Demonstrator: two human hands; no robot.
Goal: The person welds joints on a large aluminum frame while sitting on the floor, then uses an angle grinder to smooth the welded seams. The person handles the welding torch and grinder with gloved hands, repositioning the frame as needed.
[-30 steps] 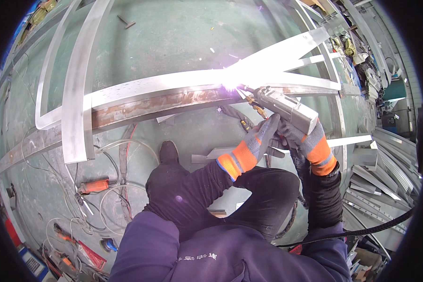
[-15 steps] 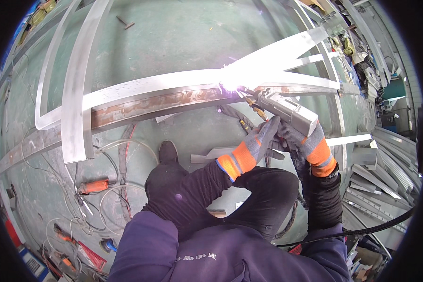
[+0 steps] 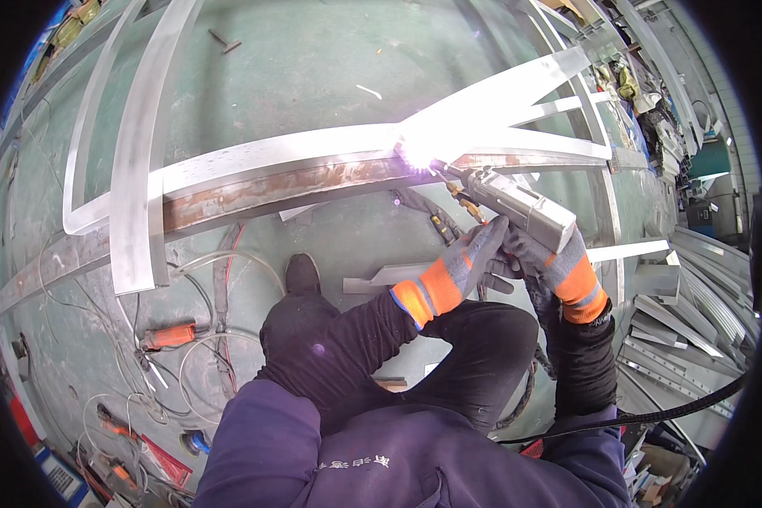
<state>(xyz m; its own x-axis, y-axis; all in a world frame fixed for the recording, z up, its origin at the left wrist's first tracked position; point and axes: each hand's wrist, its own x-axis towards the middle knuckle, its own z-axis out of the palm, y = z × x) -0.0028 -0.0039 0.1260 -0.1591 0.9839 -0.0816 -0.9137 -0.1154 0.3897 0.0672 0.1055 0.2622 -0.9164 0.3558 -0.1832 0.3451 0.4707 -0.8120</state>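
Observation:
My right hand (image 3: pixel 543 254), in a grey glove with an orange cuff, is closed around the grip of a boxy grey welding gun (image 3: pixel 523 206). My left hand (image 3: pixel 476 256), gloved alike, presses against the right one below the gun, its fingers closed there too; the grip itself is mostly hidden. A thin brass-coloured wire guide (image 3: pixel 466 200) runs beneath the gun's nozzle. At the tip a white-violet glare hides the joint where a slanted flat metal bar (image 3: pixel 499 89) meets a long curved bar (image 3: pixel 254 157). These bars rest on a rusty steel beam (image 3: pixel 288 188).
An upright-looking flat bar (image 3: pixel 135 178) crosses the beam at left. Hoses and cables (image 3: pixel 220 296) lie on the green floor near an orange tool (image 3: pixel 169 336). Metal offcuts (image 3: pixel 677 330) are piled at right. A hammer (image 3: pixel 225 41) lies beyond the beam; a black cable (image 3: pixel 669 415) passes by my right arm.
The welding gun and both hands have shifted very slightly right and toward me, with the glare still at the joint. A bright streak now shows on the floor beyond the beam.

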